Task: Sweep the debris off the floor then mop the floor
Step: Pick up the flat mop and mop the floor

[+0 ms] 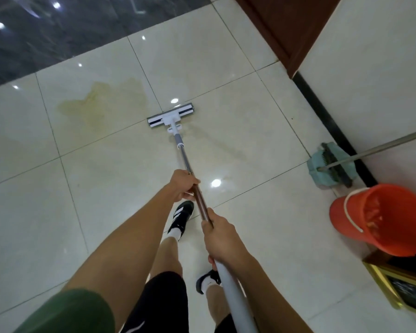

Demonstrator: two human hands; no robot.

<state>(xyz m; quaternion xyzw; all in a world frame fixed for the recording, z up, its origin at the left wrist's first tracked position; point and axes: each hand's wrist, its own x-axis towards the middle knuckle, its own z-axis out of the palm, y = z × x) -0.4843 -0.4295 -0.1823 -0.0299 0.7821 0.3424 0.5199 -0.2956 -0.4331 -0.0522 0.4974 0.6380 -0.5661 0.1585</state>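
Both hands grip the mop handle [197,192]: left hand [183,185] forward, right hand [222,236] behind. Mop head [170,115] lies flat on the tile floor [250,131], just beside a yellowish stain [99,102]. Orange bucket [380,218] stands well right.

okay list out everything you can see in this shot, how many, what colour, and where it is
mop: one, white head, silver and brown handle, head flat on the floor at centre
stain: one, yellowish, on the tiles left of the mop head
floor: cream glossy tiles, dark marble strip at top left
broom and dustpan: one set, teal with dark bristles, by the right wall
bucket: one, orange, white handle, near the wall on the right
frame: one, gold edge, dark panel, bottom right
door: one, brown, top right
shoes: two, black and white, on the tiles below the hands
left hand: grips the handle, further down
right hand: grips the handle, nearer the body
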